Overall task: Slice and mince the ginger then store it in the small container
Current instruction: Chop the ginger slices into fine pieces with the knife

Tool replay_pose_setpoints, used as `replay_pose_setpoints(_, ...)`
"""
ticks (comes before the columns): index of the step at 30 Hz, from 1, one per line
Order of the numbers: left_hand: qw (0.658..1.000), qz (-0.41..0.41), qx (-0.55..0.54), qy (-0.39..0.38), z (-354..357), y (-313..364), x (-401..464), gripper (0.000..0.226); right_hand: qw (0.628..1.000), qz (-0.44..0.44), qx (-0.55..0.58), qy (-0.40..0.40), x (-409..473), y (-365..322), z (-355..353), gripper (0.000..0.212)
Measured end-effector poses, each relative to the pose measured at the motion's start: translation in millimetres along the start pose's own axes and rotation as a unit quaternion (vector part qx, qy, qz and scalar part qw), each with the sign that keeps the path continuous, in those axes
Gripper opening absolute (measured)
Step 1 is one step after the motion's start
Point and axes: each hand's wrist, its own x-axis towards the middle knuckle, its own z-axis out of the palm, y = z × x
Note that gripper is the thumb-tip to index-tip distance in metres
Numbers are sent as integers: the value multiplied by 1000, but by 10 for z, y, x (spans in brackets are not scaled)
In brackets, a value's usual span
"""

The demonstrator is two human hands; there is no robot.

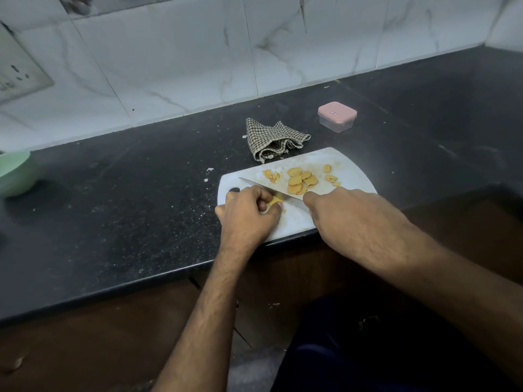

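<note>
Fingers (261, 198) on ginger (276, 200) — black counter (127, 199), marble tiles (169, 58)

The cutting board (300, 222) lies at the front edge of the desk (127, 199); on it the ginger slices (301, 179) sit toward the back, with the knife (263, 188) lying across in front of them; the cloth (273, 140) lies just behind the board; the small container (336, 116) stands further back to the right; a bowl (14, 172) sits far left
</note>
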Motion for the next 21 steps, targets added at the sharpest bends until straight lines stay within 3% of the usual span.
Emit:
replay_pose_setpoints(7,1000,4,-5,3,27,-26,19,16,998,14,15,-55,107,-93,-16,35)
replay_pose_setpoints(16,1000,-12,-22,3,29,-31,28,18,1000,16,9,4,72,-58,-4,27)
replay_pose_setpoints(21,999,-20,-38,7,39,-77,37,17,999,15,16,-29,30,-82,-18,29)
